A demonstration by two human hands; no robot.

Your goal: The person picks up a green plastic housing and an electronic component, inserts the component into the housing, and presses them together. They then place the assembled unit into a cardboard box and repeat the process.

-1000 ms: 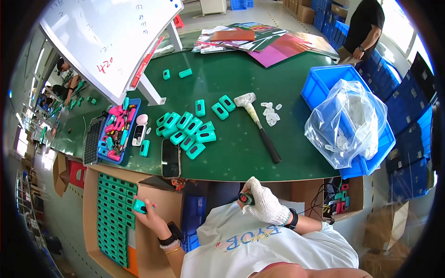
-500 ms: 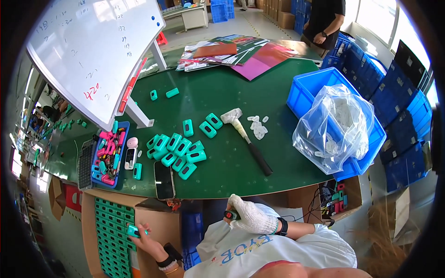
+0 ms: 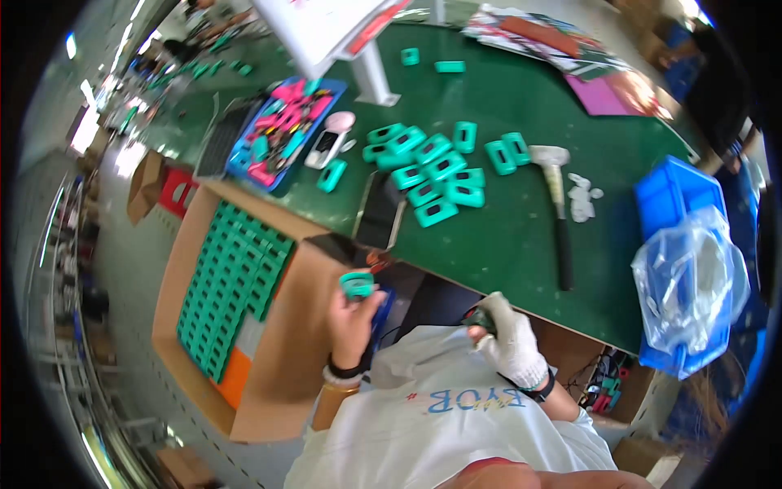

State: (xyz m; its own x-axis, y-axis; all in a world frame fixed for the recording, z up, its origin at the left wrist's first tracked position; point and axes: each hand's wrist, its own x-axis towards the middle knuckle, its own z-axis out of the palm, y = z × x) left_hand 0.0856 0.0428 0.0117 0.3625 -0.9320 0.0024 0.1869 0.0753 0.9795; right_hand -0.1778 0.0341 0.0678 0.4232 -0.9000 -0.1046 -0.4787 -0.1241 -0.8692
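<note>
My bare left hand [image 3: 350,330], raised beside the carton's inner flap, grips a teal plastic case [image 3: 357,284] between its fingers. On my right hand [image 3: 513,342] is a white knit glove; its fingers wrap round a dark handle [image 3: 479,319] with a little green and red on it, in front of the table edge. What the handle belongs to is hidden. Several more teal cases [image 3: 446,165] with dark windows lie heaped on the green table [image 3: 505,236]. Neat rows of teal cases [image 3: 228,285] fill much of the open cardboard carton [image 3: 285,359] at my left.
A phone [image 3: 380,210] lies near the table edge. Further right are a hammer [image 3: 559,216], small clear pieces [image 3: 581,200] and a blue crate [image 3: 668,196] with a plastic bag [image 3: 692,261]. At left stand a blue tray [image 3: 281,167] of coloured parts and a whiteboard [image 3: 322,33].
The view has swung left. My left hand has moved from over the carton's rows toward my right hand, bringing the teal case along, now turned. My right hand keeps its hold on the handle.
</note>
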